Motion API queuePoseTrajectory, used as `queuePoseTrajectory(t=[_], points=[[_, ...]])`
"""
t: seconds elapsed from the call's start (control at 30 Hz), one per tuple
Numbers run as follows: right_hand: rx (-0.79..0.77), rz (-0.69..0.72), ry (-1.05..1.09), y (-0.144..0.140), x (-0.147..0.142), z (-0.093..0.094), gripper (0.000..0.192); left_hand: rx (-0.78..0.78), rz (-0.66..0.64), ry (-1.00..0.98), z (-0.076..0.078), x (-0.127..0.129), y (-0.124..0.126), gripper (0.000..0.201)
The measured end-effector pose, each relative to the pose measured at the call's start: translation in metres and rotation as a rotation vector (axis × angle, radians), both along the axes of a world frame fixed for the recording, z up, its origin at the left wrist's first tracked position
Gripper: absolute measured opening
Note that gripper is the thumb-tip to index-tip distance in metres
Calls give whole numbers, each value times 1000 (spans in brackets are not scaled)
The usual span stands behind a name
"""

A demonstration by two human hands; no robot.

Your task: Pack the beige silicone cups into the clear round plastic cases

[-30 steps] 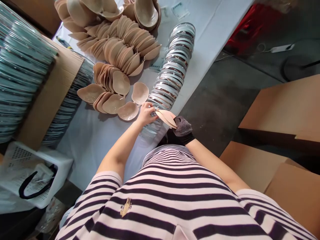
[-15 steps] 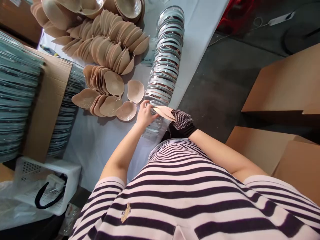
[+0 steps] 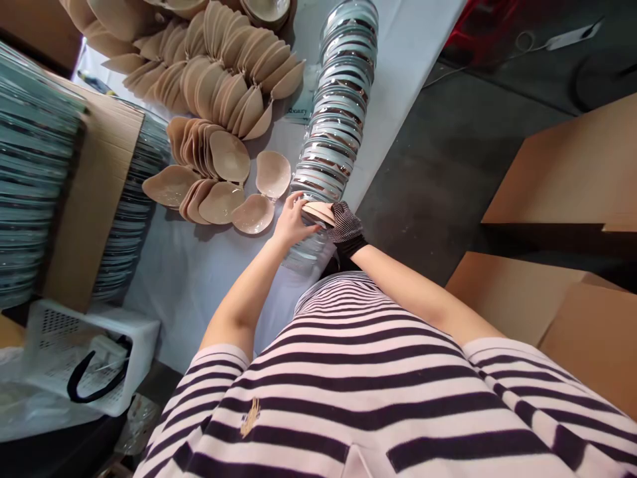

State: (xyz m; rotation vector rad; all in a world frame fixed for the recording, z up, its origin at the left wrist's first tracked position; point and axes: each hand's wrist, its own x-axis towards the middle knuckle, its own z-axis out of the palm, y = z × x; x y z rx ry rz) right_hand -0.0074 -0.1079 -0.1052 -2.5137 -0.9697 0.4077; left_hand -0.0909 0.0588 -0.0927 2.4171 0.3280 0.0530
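Observation:
A pair of beige adhesive bra cups (image 3: 318, 213) is held between my two hands, nested together, over the near end of a row of transparent plastic cases (image 3: 332, 143). My bare left hand (image 3: 292, 222) has its fingers and thumb around the cups' left end. On the right end, my right hand (image 3: 347, 228), in a dark dotted glove, grips the cups. Just left of my left hand, an open pair of shiny bra cups (image 3: 273, 174) lies on the white table (image 3: 199, 279). Part of the near cases is hidden under my hands.
Rows of stacked beige bra cups (image 3: 223, 86) cover the table's far left. More stacked plastic cases (image 3: 37, 179) stand at the left beside a cardboard panel (image 3: 94, 199). A white basket (image 3: 139, 338) is at lower left. Cardboard boxes (image 3: 572, 172) stand on the right.
My right hand has moved left and slightly up, bringing the cups closer to my left hand and over the cases. The view has shifted slightly.

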Motion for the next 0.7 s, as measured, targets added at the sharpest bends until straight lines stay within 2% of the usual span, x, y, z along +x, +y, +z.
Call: queuePoseTrajectory(t=[0.07,0.17,0.27,0.33,0.4,0.53,0.6,0.7], points=[[1,65,5,4,1,-3,43,-12,-10,2,0,-2,1,69],[-43,114,-1,-2,4,7,49,-17,22,-6,-1,-6,5,61],[-164,112,28,-17,4,23,39,-31,82,-19,-1,-10,6,58],[-213,97,65,-23,3,26,34,-51,91,-21,0,-10,5,61],[-202,51,79,-23,6,19,33,-70,68,-15,2,-8,2,68],[-132,-21,100,-16,13,-9,33,-87,23,22,5,-4,-4,81],[-116,-43,127,-14,12,-19,32,-85,27,29,5,-3,-6,81],[-90,-109,165,-13,9,-23,27,-77,52,25,4,-4,-6,72]])
